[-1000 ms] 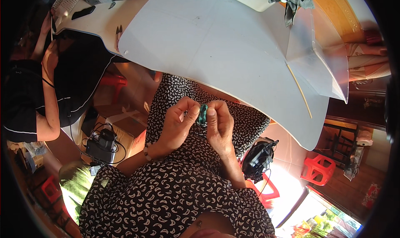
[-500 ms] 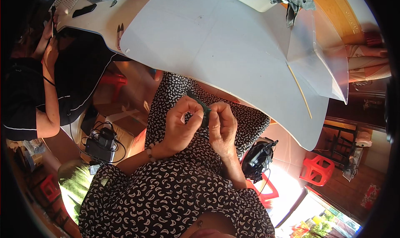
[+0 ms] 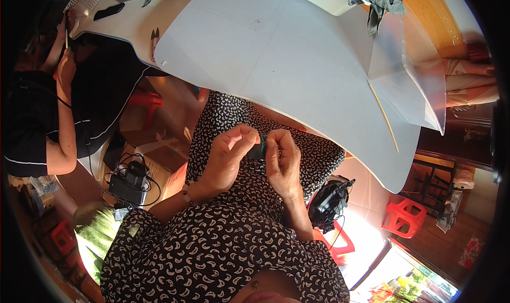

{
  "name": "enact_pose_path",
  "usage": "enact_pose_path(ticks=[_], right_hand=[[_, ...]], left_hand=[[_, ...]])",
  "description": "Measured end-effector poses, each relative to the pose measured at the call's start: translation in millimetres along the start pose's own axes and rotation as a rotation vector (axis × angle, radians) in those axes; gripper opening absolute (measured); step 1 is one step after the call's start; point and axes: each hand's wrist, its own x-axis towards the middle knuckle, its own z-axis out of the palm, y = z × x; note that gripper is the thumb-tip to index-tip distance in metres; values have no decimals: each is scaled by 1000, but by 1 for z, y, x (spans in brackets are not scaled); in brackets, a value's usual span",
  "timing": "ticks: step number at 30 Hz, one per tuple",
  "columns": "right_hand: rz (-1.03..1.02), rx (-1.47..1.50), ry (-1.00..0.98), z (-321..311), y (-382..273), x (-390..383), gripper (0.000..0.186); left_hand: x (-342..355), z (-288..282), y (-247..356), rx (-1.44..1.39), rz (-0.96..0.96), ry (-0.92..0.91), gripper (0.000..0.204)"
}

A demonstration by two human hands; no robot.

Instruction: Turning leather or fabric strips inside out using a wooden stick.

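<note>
left hand (image 3: 226,157): thumb meets forefinger | right hand (image 3: 284,165): likewise | forearms (image 3: 298,218) angled inward

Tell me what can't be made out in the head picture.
Head view, dark green piece: partly hidden behind the right hand.
Head view, left hand: contact with the piece too small to tell.
Head view, grey crumpled material: cut off by upper edge.
Head view, co-worker's thin item: too small.

- From where I stand, I can read no words, numbers or signs.
- The red-and-white patch (image 3: 470,252) over on the right is too small and blurred to tell whether it carries print.
</note>
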Motion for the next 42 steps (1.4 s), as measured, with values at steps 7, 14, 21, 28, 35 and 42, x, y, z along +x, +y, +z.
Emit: enact_pose_path(ticks=[7, 14, 21, 28, 35, 42], right_hand=[[-45, 78, 94, 6, -10, 0, 9], [-217, -120, 115, 8, -7, 6, 8], [113, 345, 14, 11, -14, 0, 20], [156, 331, -52, 6, -9, 2, 22], [119, 334, -53, -3, -7, -2, 22], [221, 416, 1, -1, -9, -1, 14]], left_hand=[[-2, -14, -6, 399, 260, 80, 17], [5, -10, 0, 556, 333, 1, 15], [2, -13, -9, 195, 110, -112, 23], [7, -12, -14, 258, 241, -90, 27], [7, -10, -14, 431, 371, 28, 22], [6, -7, -8, 420, 317, 48, 15]])
